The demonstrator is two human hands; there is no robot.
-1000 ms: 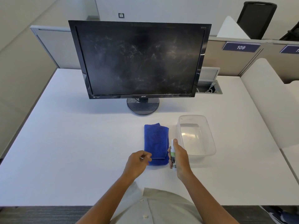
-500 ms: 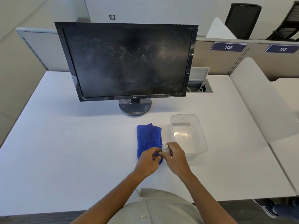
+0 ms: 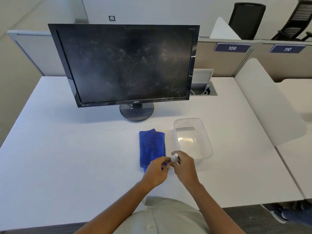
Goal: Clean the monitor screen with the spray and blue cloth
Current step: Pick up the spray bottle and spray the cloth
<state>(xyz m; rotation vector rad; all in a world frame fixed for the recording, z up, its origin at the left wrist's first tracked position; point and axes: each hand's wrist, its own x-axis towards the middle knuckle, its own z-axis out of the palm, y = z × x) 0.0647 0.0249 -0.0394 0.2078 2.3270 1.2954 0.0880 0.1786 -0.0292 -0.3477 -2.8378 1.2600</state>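
The right hand (image 3: 184,168) holds a small white spray bottle (image 3: 174,157) just above the near end of the blue cloth (image 3: 151,146), its grip wrapped around the body so only the nozzle end shows. The bottle stands roughly upright, its nozzle tilted slightly away toward the monitor (image 3: 125,65). The left hand (image 3: 156,173) meets it from the left, its fingertips (image 3: 165,160) pinched close at the bottle's side; whether they clasp a cap I cannot tell. The cloth lies folded on the white counter (image 3: 67,157), long axis running from the person toward the monitor, just beside a clear plastic tub (image 3: 208,149) on its right. The dark screen faces the person, smeared with pale streaks.
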